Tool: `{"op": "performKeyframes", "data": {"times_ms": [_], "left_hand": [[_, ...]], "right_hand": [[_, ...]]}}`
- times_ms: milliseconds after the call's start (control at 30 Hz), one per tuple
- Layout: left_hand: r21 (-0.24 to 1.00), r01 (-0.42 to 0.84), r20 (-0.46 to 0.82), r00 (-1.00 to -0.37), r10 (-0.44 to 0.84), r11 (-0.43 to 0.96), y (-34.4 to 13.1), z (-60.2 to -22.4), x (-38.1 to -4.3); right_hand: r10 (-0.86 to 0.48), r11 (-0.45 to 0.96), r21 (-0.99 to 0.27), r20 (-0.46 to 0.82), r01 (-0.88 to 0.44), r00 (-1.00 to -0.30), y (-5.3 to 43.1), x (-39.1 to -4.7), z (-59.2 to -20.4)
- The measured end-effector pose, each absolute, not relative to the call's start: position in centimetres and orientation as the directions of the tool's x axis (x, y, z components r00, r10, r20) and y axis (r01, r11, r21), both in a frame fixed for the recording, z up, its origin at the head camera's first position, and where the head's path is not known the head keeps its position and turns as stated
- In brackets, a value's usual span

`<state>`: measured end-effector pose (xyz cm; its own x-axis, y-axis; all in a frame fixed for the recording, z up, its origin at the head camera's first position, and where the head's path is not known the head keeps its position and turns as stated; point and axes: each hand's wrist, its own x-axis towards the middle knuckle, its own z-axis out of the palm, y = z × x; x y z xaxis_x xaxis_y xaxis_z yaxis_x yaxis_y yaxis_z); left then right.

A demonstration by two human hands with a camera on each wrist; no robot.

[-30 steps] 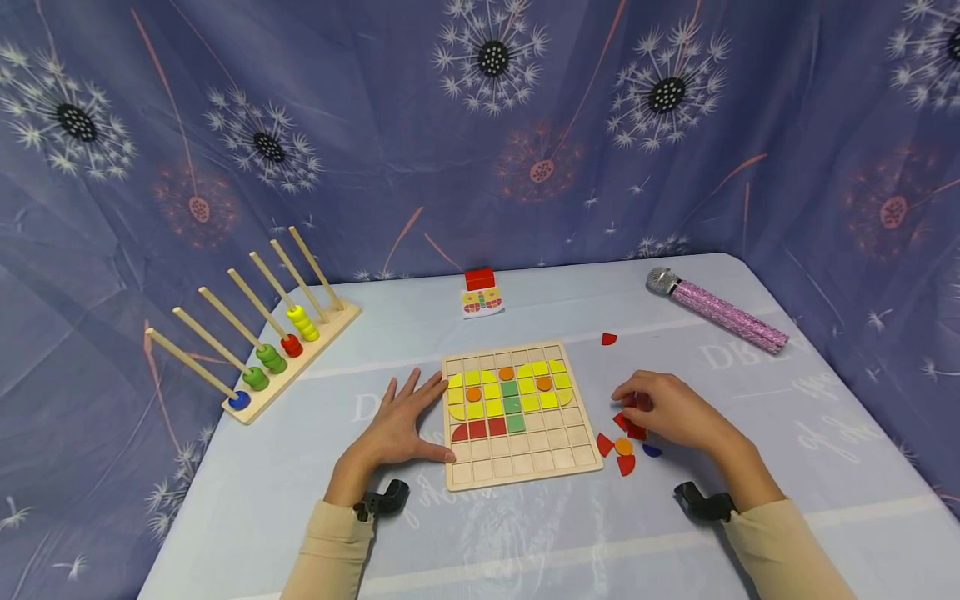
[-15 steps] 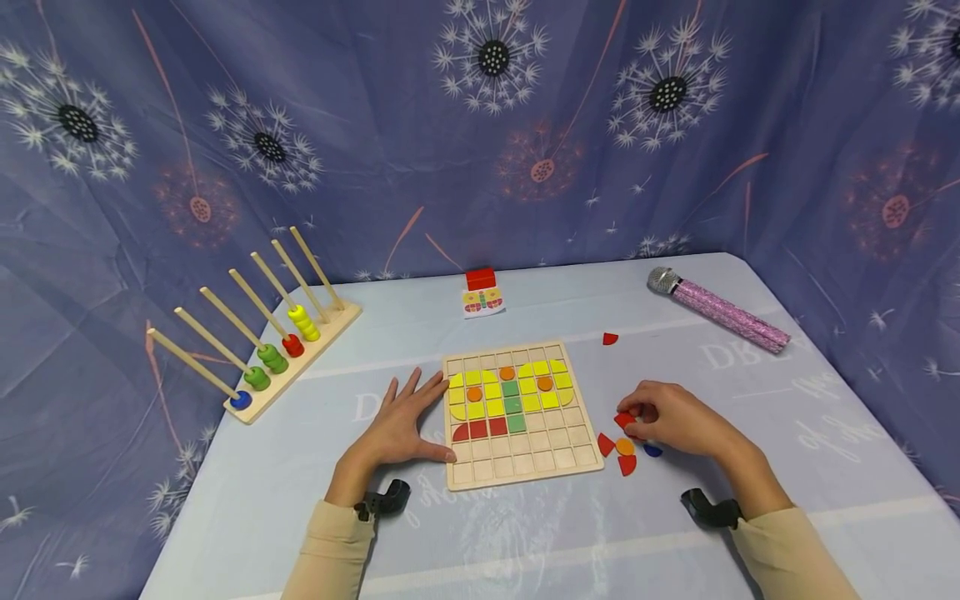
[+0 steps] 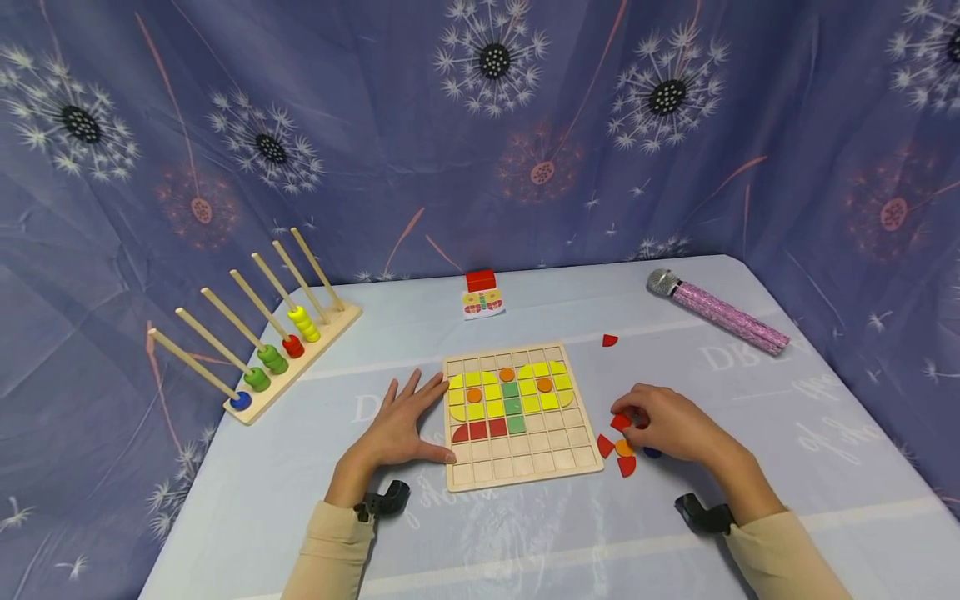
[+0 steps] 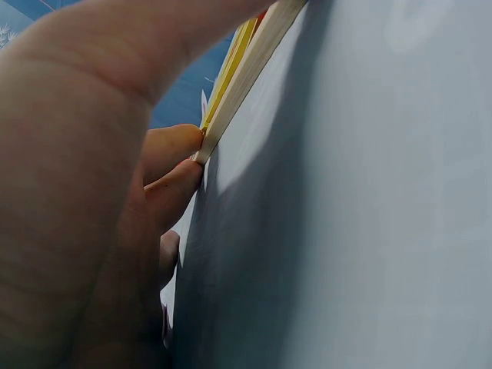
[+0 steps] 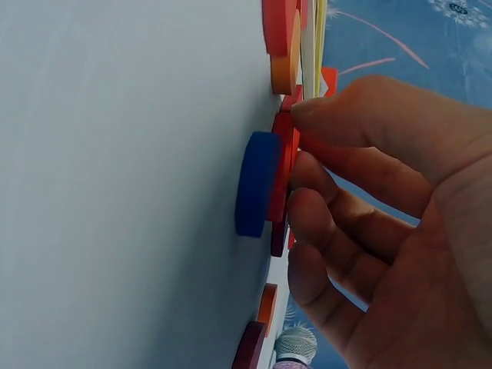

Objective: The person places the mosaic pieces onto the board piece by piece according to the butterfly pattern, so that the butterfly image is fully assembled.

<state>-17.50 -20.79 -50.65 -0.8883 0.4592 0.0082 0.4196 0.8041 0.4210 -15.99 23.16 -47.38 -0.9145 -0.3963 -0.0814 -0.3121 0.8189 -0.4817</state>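
Note:
My left hand (image 3: 401, 423) lies spread at the left side of a wooden grid board (image 3: 537, 463); in the left wrist view its fingertips (image 4: 184, 142) touch the board's edge. The board bears yellow tiles (image 3: 530, 402), green squares (image 3: 512, 406), orange discs and a short row of dark red tiles (image 3: 478, 429). Right of the board, my right hand (image 3: 669, 423) pinches a red quarter-round tile (image 3: 620, 422) between thumb and finger, low over the loose pieces. Around it lie an orange disc (image 3: 624, 448), more red tiles (image 3: 627, 467) and a blue piece (image 5: 257, 184), partly covered by the hand in the head view.
A peg abacus (image 3: 292, 358) with coloured beads stands at the left. Behind the board, a small butterfly picture card (image 3: 483, 303) leans on a red block (image 3: 481, 280). A glittery pink microphone (image 3: 723, 314) lies back right, and a lone red tile (image 3: 610, 340) lies beyond the right hand.
My right hand has come down slightly toward the near side and its fingers have closed on a red tile, shifting it a little among the pieces. The left hand and board have stayed put.

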Motion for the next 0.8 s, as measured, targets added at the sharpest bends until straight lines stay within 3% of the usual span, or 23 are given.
{"op": "performKeyframes", "data": {"times_ms": [300,800], "left_hand": [[0.424,0.425,0.003,-0.884,0.468,0.800,-20.76,-50.73,-17.48],[0.416,0.414,-0.007,-0.889,0.458,0.810,-20.75,-50.63,-17.57]], "right_hand": [[-0.386,0.830,-0.466,-0.081,-0.307,-0.919,23.12,-15.84,-47.42],[-0.394,0.885,-0.274,-0.009,-0.377,-0.919,22.23,-16.00,-47.54]]}}
